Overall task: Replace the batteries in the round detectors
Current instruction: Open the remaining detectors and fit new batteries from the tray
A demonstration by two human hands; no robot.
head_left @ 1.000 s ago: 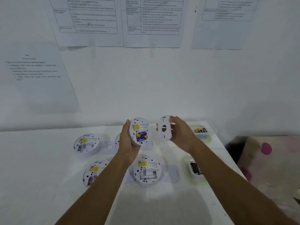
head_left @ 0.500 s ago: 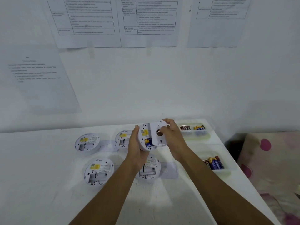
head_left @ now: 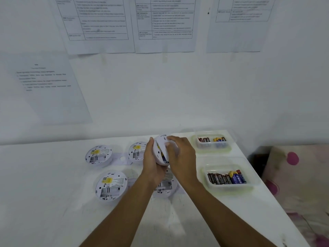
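Plate meets detector, up above the desk (head_left: 44, 193)!
The left hand (head_left: 151, 164) cups the detector (head_left: 156, 157) on edge, fingers wrapped round its back. The right hand (head_left: 181, 157) curls over the plate (head_left: 162, 141) and holds it against the open face, with batteries (head_left: 162, 154) showing in the gap. Four open detectors (head_left: 98, 155) (head_left: 137, 152) (head_left: 111, 187) (head_left: 165, 186) lie below them, and two battery trays (head_left: 211, 150) (head_left: 229, 187) sit to the right.

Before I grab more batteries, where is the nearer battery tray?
Head view: the nearer battery tray sits near the table's right edge, beside the right hand, before the farther tray.
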